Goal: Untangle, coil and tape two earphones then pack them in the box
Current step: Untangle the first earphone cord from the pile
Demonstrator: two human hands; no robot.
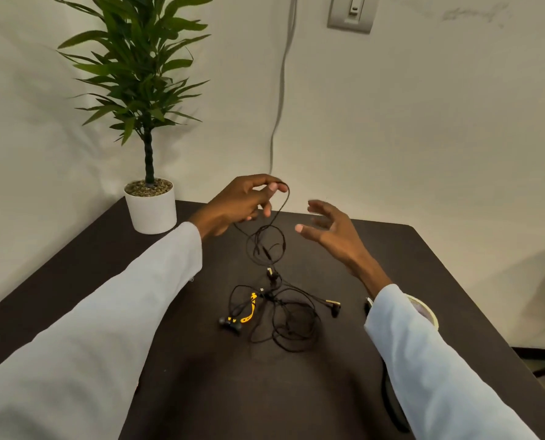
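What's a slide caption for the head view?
Left hand pinches a black earphone cable above the tangle on the dark table; right hand hovers open.

Two hands: the left hand (239, 201) and the right hand (331, 231). One tangle of black earphone cables (277, 309) on one dark surface (201, 376). One potted plant (150, 198). One tape roll (423, 311), partly hidden.

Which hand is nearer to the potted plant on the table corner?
Left. The left hand is raised just right of the potted plant, pinching the earphone cable; the right hand is farther right, open.
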